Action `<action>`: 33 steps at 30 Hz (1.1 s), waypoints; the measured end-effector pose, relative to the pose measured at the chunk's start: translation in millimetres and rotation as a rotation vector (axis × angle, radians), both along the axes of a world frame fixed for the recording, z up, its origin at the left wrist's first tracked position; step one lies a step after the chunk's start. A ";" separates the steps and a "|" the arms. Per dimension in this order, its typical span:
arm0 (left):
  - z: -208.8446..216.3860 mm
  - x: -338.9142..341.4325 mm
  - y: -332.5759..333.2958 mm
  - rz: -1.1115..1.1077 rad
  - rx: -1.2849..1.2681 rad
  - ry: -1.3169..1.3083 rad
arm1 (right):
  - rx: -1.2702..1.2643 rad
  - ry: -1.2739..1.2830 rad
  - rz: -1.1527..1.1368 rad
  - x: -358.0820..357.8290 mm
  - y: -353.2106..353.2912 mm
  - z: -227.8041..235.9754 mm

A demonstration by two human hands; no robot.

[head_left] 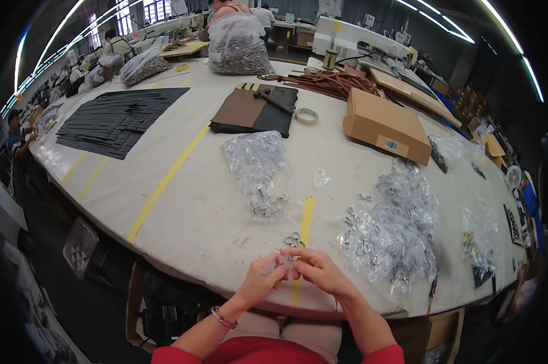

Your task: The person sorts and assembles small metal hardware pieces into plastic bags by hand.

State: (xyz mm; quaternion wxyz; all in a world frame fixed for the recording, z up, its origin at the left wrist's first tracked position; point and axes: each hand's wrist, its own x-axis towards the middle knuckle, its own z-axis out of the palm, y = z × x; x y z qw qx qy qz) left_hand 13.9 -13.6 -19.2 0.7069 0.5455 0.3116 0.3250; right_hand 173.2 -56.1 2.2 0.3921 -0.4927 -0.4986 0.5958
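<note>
Close together at the table's near edge, my left hand (263, 278) and my right hand (317, 269) both pinch a small clear plastic wrapper (285, 260). What is inside the wrapper is too small to tell. Just beyond my fingers, a few silver metal clasps (294, 240) lie on the pale table. Farther off, a clear plastic bag (259, 173) holds more metal pieces. To the right spreads a heap of clear plastic wrappers (401, 224), with several loose metal clasps (350, 219) along its left side.
A cardboard box (383, 124) stands beyond the heap. A hammer (274, 102) rests on dark and brown sheets (240, 109), beside a tape roll (307, 116). Black strips (119, 118) lie at left, brown straps (331, 83) at the back. Red-handled scissors or snips (432, 291) lie near the right edge.
</note>
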 end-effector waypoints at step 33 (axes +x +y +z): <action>3.5 -5.2 -1.1 -0.043 -0.024 0.064 | 0.116 -0.130 -0.060 0.0 -4.8 -3.6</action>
